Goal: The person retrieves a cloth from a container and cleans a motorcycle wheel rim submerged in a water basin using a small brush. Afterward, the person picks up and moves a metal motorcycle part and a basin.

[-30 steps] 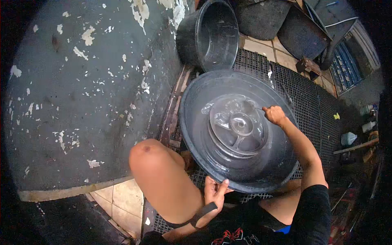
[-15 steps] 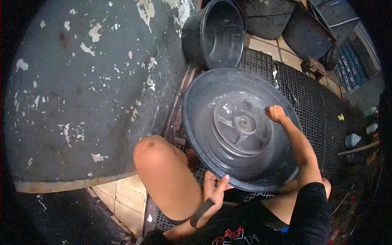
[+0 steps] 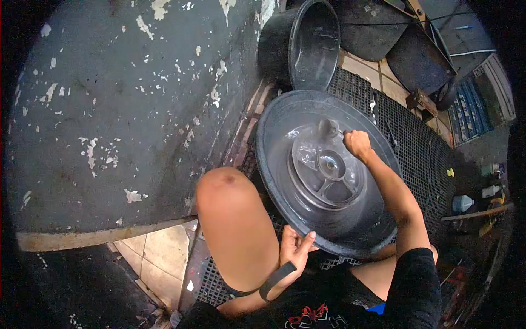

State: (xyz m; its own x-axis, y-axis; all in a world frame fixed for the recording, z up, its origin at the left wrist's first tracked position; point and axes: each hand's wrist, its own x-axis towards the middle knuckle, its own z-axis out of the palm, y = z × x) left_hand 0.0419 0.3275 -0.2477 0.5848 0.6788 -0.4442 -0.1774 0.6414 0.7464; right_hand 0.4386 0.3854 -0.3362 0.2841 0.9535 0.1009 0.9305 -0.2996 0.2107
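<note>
A wide dark grey plastic basin point(image 3: 274, 181) sits in front of me, near my legs. Its wet, shiny bottom has a raised ring with spokes and a round hub point(image 3: 330, 164). My left hand point(image 3: 296, 247) grips the near rim, thumb on top, with a dark band at the wrist. Inside the basin, towards its upper right, my right hand point(image 3: 358, 144) is closed in a fist around a thin-handled tool. The tool's rounded grey head point(image 3: 329, 128) lies by the edge of the raised ring. Its exact kind I cannot make out.
A deep black tub point(image 3: 312, 49) lies on its side behind the basin. To the left stands a large dark surface with peeling paint point(image 3: 137, 126). Black grid mats point(image 3: 422, 148) cover the floor. A blue slatted crate point(image 3: 472, 107) and a small bluish container point(image 3: 463, 203) are at right.
My right hand has moved up and left inside the basin, and the tool's rounded head now shows plainly. My left hand stays on the rim. The whole view has shifted slightly.
</note>
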